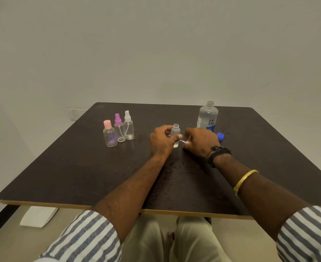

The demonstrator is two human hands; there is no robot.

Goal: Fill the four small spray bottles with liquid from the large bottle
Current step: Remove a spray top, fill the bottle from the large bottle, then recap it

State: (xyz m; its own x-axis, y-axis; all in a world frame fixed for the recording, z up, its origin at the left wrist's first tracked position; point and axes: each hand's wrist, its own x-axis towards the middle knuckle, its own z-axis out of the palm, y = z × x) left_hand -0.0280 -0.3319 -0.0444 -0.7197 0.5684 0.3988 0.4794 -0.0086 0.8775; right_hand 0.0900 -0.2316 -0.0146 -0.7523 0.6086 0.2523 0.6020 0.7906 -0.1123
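A small clear bottle (175, 131) with its neck uncovered stands upright at the table's middle, and my left hand (162, 139) grips its body. My right hand (200, 141) rests just to its right, fingers closed around a spray head whose thin tube (183, 141) pokes out toward the bottle. Three more small bottles stand in a group at the left: one with a pink cap (109, 136), one with a purple sprayer (119, 130), one with a white sprayer (128, 128). The large clear bottle (207, 118) with a blue label stands uncapped behind my right hand.
A blue cap (220, 136) lies on the dark table (80, 167) right of my right hand. A white object (38, 216) lies on the floor under the table's near left corner. A plain wall rises behind the table.
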